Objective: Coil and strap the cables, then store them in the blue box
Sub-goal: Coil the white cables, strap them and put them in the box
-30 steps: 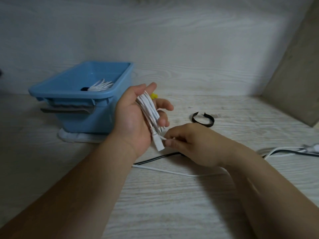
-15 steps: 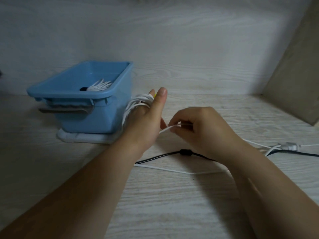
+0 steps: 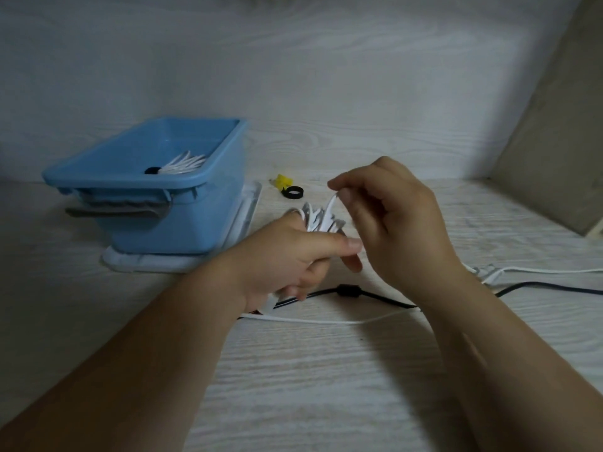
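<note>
While L hand (image 3: 284, 259) grips 1 coil (image 3: 318, 220), R hand (image 3: 398, 220) pinches its strand (image 3: 331, 205), 1 bundle (image 3: 184, 164) in blue box (image 3: 130, 183).

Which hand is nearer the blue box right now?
Left. The left hand sits just right of the blue box; the right hand is farther right, beyond it.

Left grip (image 3: 287, 259) curled round white cable (image 3: 318, 220), thumb out; right grip (image 3: 394, 220) raised, pinching it.

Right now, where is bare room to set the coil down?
Bare table lies nearer than the loose white cable, and back right beyond the right hand. Crowded: black strap and yellow item beside the blue box, black cable by the left hand.
</note>
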